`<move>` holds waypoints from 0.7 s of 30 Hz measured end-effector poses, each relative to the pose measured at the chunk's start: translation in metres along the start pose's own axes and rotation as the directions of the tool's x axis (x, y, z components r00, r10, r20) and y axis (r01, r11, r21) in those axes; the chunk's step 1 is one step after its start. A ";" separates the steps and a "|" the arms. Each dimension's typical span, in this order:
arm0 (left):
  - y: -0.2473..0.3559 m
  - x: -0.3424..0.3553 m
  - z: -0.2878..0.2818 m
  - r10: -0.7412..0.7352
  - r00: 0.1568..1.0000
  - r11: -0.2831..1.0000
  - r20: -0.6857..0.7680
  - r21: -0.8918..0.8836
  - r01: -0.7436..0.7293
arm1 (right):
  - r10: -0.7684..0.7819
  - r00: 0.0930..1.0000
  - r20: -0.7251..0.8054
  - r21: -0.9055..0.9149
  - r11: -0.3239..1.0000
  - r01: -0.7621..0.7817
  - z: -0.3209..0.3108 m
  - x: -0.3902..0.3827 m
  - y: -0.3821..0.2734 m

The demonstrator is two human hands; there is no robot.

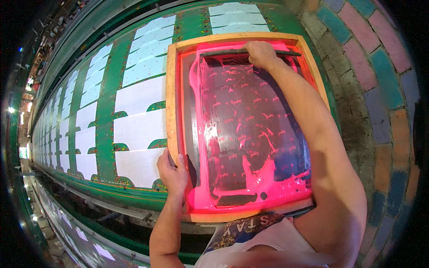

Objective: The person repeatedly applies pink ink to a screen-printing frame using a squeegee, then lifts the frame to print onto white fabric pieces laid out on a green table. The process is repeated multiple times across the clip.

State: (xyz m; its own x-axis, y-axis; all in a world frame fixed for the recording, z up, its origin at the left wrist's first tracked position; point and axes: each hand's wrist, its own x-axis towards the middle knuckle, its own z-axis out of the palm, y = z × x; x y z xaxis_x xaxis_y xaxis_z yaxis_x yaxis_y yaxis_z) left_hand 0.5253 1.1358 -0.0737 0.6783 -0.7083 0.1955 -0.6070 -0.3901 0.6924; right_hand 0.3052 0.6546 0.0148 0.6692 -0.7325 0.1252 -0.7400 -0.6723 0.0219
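Observation:
A screen-printing frame [171,102] with wooden sides lies on a long green table, right in front of me. Bright pink ink [261,174] coats the edges of its mesh [241,107] and pools toward the near end. Small repeated marks show across the mesh. My right hand [260,54] is closed on a long dark squeegee [219,52], which lies crosswise at the frame's far end. My left hand [172,172] grips the frame's left wooden side near its lower part, thumb on top; some of its fingers are hidden.
Rows of white cut fabric pieces [140,127] lie on the green table [105,134], running off to the left; the farther ones [154,44] carry small printed marks. A second table with white pieces [103,251] stands at lower left. Coloured paving bricks [386,67] cover the floor at right.

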 end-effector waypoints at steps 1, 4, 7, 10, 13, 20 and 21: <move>0.001 0.000 0.000 -0.014 1.000 1.000 -0.001 -0.020 0.014 | -0.036 0.999 -0.025 0.005 0.999 0.036 0.001 0.009 0.006; 0.005 -0.001 -0.001 -0.008 1.000 0.998 0.003 -0.057 0.008 | -0.067 0.996 0.056 0.010 0.998 0.067 -0.002 0.023 0.015; 0.003 0.000 0.000 -0.028 1.000 0.995 0.006 -0.100 0.029 | -0.075 0.991 0.109 -0.020 0.997 0.078 -0.013 0.012 0.009; -0.003 0.002 0.002 -0.025 1.000 1.000 0.017 -0.011 0.025 | -0.119 0.983 0.143 0.038 0.993 0.115 -0.022 -0.028 -0.010; -0.011 0.004 0.004 0.030 0.999 0.998 0.026 -0.062 -0.028 | -0.168 0.975 0.147 0.063 0.985 0.160 -0.026 -0.090 -0.037; -0.014 0.005 0.004 0.081 0.996 0.997 0.029 0.005 -0.082 | -0.268 0.956 0.119 0.129 0.959 0.253 -0.053 -0.263 -0.108; -0.014 0.005 0.005 0.077 0.996 0.997 0.037 0.014 -0.077 | -0.243 0.957 0.156 0.142 0.965 0.222 -0.057 -0.287 -0.119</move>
State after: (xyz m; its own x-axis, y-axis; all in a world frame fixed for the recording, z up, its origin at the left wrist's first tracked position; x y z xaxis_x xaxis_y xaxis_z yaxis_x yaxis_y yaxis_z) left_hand 0.5355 1.1347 -0.0854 0.6141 -0.7573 0.2222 -0.6631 -0.3423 0.6657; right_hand 0.1972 0.9509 0.0324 0.8311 -0.5546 -0.0400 -0.5558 -0.8262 -0.0917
